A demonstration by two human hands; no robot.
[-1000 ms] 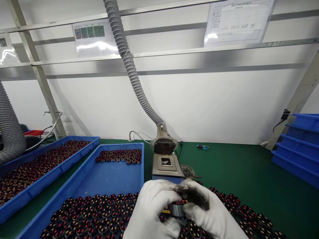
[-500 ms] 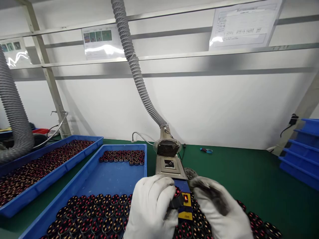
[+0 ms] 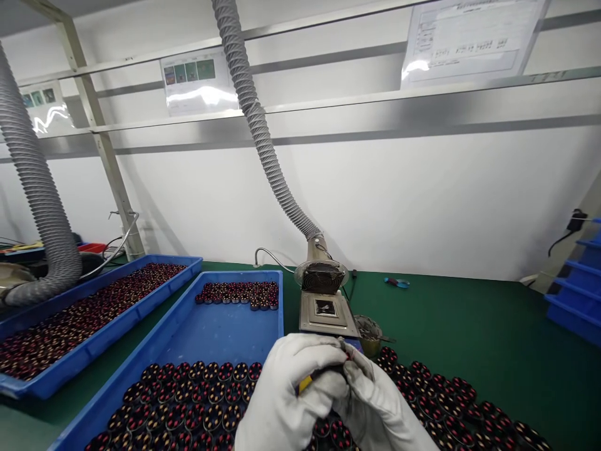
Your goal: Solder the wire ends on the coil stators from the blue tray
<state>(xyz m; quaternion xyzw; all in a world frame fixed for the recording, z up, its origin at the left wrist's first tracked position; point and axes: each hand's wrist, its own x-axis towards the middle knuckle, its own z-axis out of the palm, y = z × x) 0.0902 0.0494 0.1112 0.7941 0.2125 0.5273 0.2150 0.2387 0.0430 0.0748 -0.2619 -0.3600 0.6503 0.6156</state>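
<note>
My left hand [image 3: 288, 394], in a white glove, is closed around a small black round part [image 3: 331, 368]. My right hand [image 3: 378, 398], gloved in white with dark stains at the fingertips, pinches at the same part from the right. Fingers cover most of it; a bit of red shows at its top. Both hands are just in front of a metal solder pot [image 3: 325, 308] with a square opening. Similar black round parts [image 3: 340, 432] with red and yellow spots lie below and beside the hands.
A blue tray [image 3: 225, 332] with rows of these parts stands left, and a second full blue tray [image 3: 197, 266] beyond it. A grey hose [image 3: 263, 131] ends at a fan hood [image 3: 322, 275]. A cup [image 3: 369, 332], cutters [image 3: 397, 283] and stacked blue trays [image 3: 575, 304] are right.
My right hand has moved left and closed on the part in my left hand, with both hands now together. The view has shifted slightly, and the cup shows more fully.
</note>
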